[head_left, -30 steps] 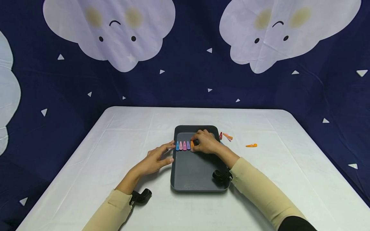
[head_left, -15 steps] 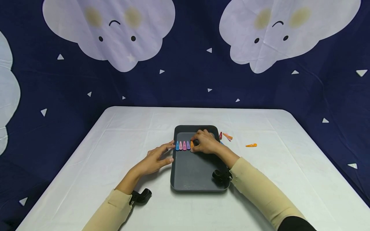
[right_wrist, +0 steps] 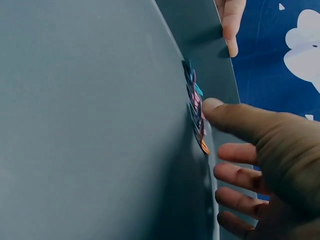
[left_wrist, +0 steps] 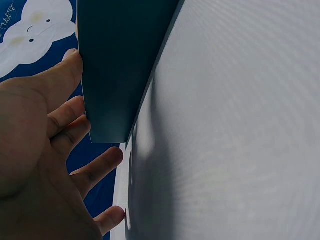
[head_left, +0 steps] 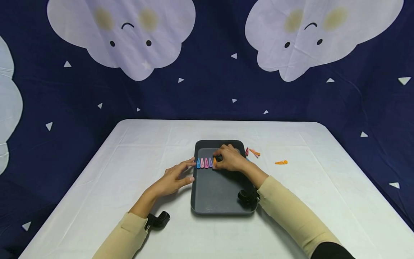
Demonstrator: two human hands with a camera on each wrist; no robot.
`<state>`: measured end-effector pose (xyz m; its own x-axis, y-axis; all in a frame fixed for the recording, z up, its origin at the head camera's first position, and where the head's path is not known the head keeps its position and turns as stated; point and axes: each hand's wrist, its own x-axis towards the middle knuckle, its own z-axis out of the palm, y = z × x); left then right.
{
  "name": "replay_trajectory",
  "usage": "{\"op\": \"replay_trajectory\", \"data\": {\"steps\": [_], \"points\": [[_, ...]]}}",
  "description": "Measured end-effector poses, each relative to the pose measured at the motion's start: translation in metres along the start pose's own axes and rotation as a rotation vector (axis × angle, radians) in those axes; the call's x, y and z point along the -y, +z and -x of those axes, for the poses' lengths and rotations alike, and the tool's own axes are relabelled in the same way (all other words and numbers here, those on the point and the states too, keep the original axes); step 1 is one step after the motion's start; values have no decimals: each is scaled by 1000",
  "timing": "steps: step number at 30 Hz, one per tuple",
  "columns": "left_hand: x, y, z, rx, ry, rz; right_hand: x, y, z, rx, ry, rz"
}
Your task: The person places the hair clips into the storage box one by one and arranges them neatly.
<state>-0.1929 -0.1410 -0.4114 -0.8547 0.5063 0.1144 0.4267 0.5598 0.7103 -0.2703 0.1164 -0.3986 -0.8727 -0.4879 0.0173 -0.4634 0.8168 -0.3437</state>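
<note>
A dark grey tray (head_left: 220, 198) lies on the white table. Across its upper part runs a row of snap hair clips: blue (head_left: 198, 163), light pink (head_left: 202, 163), pink (head_left: 206, 163), purple (head_left: 210, 162) and orange (head_left: 215, 161). My right hand (head_left: 230, 159) reaches over the tray and pinches the orange clip at the row's right end, thumb at its near end and index finger at its far end. With fingers spread, my left hand (head_left: 174, 178) rests at the tray's left rim; the left wrist view shows the fingertips along the tray wall (left_wrist: 117, 75).
Right of the tray lie a red clip (head_left: 247, 151), an orange clip crossed with a pink one (head_left: 254, 153), and a separate orange clip (head_left: 281, 162). A blue clip (head_left: 248, 159) shows partly beside my right wrist. A dark blue cloud-patterned cloth (head_left: 207, 97) hangs behind the table.
</note>
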Motion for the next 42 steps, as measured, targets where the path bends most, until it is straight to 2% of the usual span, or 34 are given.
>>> {"op": "replay_trajectory", "data": {"steps": [5,13,22,32,42], "points": [[0,0,0,-3,10,-8,-2,-12,1,-20,-12,-47],[-1,0,1,-3,14,-19,-12,-34,11,-65,19,-147],[-1,0,1,-6,16,-15,-29,-49,24,-153,18,-139],[0,1,0,-7,22,-18,-55,-60,42,-149,98,-167],[0,0,1,-3,4,-6,-81,-64,64,-197,119,-131]]}}
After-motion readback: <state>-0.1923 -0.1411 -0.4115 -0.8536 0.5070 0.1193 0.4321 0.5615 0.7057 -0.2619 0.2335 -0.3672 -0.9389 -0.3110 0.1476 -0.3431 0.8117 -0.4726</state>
